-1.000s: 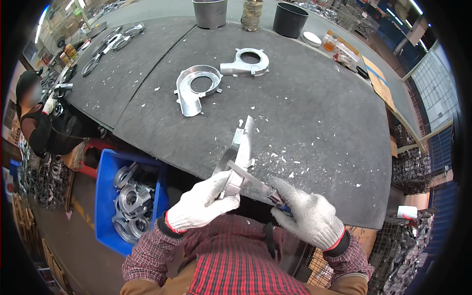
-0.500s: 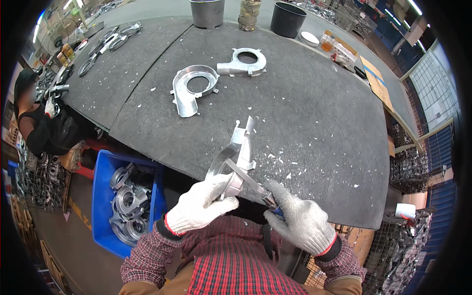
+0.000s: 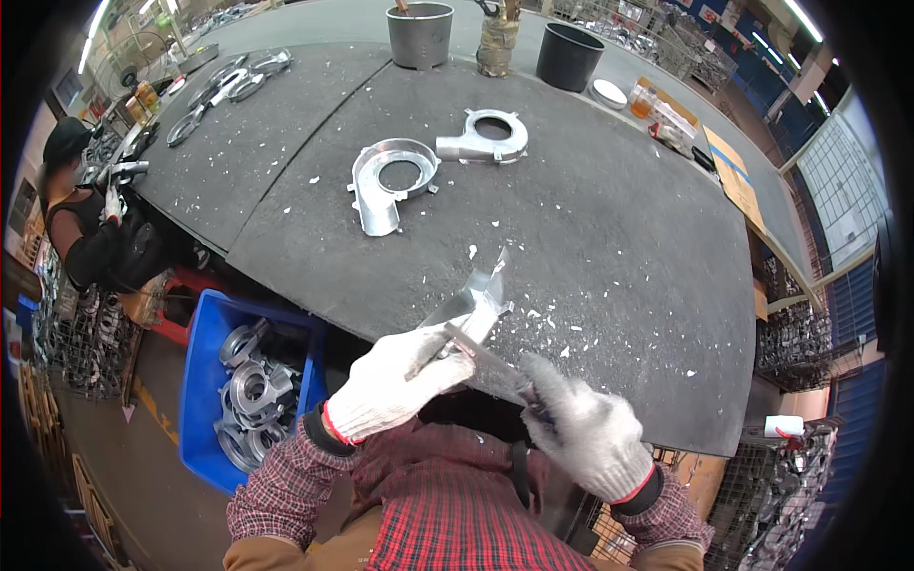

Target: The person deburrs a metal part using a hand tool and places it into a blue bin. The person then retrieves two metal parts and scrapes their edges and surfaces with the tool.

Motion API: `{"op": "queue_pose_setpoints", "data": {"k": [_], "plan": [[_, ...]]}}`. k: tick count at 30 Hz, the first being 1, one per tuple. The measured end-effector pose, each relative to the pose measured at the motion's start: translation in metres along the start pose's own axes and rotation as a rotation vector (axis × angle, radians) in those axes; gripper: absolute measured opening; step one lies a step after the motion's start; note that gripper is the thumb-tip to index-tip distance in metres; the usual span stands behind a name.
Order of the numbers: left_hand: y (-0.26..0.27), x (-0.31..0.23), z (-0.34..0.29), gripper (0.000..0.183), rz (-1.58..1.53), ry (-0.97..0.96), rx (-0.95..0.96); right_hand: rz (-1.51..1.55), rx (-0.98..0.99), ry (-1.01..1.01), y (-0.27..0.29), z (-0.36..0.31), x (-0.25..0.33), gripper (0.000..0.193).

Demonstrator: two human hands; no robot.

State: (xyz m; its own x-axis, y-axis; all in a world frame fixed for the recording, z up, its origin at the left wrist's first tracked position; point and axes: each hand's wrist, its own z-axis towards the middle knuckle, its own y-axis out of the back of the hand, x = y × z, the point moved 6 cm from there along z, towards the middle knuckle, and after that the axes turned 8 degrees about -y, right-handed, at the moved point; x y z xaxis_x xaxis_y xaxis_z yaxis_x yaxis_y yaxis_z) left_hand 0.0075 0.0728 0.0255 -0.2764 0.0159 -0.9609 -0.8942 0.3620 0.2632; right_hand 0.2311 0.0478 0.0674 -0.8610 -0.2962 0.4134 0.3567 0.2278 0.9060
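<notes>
Two silvery cast-metal housings point(image 3: 395, 181) lie on the dark bench point(image 3: 619, 219), apparently done. I see my gloved left hand point(image 3: 395, 381) clamped round a third silvery casting point(image 3: 476, 300) at the bench's near edge, my gloved right hand point(image 3: 586, 433) closed on a flat metal file point(image 3: 486, 357) across it. Many remain in the blue crate point(image 3: 205, 381).
</notes>
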Motion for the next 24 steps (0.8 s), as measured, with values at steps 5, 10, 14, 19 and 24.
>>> {"op": "queue_pose_setpoints", "data": {"k": [5,10,14,19,24], "plan": [[-0.009,0.017,-0.003,0.046,-0.405,0.050,0.053,-0.301,-0.041,-0.035,0.001,0.000,0.001,0.064],[-0.013,0.013,-0.004,0.041,-0.391,0.063,0.124,-0.362,-0.076,0.013,-0.001,-0.011,0.001,0.066],[-0.013,0.017,-0.007,0.043,-0.447,0.095,0.093,-0.362,-0.073,-0.023,0.004,-0.006,-0.005,0.066],[-0.002,0.001,-0.010,0.054,0.024,-0.201,0.164,0.344,0.448,0.009,-0.001,0.002,-0.015,0.070],[-0.003,0.011,-0.017,0.053,0.617,-0.546,-0.108,0.337,0.332,0.072,-0.009,-0.003,-0.006,0.069]]}}
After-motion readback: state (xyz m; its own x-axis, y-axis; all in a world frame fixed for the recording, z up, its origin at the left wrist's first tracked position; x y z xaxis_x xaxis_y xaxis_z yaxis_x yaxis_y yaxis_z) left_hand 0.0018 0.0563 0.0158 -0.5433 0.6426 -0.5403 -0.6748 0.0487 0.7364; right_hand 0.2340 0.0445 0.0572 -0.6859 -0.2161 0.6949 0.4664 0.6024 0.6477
